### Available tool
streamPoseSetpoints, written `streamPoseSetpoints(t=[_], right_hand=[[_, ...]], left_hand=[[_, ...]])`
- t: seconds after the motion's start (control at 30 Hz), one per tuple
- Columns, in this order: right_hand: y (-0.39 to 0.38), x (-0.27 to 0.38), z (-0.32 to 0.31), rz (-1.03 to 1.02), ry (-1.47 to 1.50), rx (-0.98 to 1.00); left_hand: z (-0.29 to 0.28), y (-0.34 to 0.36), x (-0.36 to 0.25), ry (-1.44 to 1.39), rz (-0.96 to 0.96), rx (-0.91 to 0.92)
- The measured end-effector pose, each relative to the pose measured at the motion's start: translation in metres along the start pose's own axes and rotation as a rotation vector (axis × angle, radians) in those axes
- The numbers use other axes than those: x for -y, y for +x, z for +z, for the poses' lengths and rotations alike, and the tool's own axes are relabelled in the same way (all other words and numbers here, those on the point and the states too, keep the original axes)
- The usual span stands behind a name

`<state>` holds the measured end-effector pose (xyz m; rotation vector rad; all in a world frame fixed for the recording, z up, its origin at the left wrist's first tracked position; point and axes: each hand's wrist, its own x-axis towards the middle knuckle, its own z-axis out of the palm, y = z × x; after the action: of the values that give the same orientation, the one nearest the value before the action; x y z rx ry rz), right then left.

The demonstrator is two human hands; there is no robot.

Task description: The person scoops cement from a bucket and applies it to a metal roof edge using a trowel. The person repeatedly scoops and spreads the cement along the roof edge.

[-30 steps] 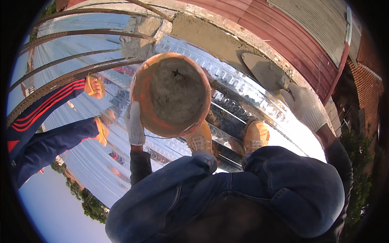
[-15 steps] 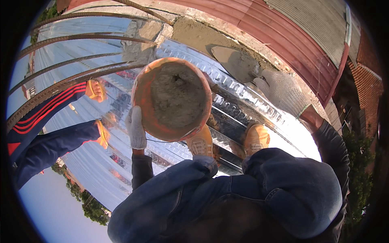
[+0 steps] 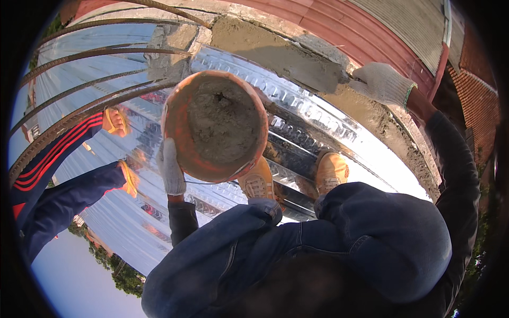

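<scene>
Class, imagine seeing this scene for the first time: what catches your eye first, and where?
Likely the round orange bucket of wet grey mortar, just left of centre, its lower-left side gripped by the white-gloved left hand. Next, rusty ribbed steel bars curve across the upper left. At the upper right, the white-gloved right hand holds a mortar-coated trowel.

Just left of centre, a round orange bucket (image 3: 176,124) opens upward on lumpy grey mortar (image 3: 222,124), while at upper right a mortar-coated trowel (image 3: 326,77) meets the mortar bed (image 3: 254,45) curving from top centre.
</scene>
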<state>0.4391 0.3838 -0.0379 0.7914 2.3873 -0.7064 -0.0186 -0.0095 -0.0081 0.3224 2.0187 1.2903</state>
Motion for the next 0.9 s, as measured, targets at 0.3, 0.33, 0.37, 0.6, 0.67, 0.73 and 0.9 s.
streamPoseSetpoints(t=[0.3, 0.33, 0.37, 0.6, 0.67, 0.73, 0.9], right_hand=[[-0.104, -0.047, 0.066, 0.048, -0.039, -0.112], [-0.105, -0.05, 0.068, 0.038, -0.052, -0.144], [-0.102, -0.052, 0.07, 0.022, -0.073, -0.194], [-0.02, -0.027, 0.026, -0.053, -0.123, -0.265], [0.011, -0.007, -0.001, -0.098, -0.083, -0.312], [0.042, 0.013, -0.026, -0.103, -0.073, -0.373], [0.101, 0.057, -0.048, -0.07, -0.104, -0.609]], left_hand=[[0.002, 0.003, 0.002, -0.023, 0.024, 0.0], [0.006, -0.001, -0.003, -0.018, 0.028, -0.01], [0.008, -0.004, -0.006, -0.014, 0.032, -0.021], [-0.003, 0.002, -0.002, 0.066, 0.009, 0.02], [0.009, -0.004, -0.009, 0.046, 0.001, -0.005], [0.017, -0.01, -0.019, 0.036, -0.006, -0.031], [0.006, -0.011, -0.007, 0.052, -0.028, -0.042]])
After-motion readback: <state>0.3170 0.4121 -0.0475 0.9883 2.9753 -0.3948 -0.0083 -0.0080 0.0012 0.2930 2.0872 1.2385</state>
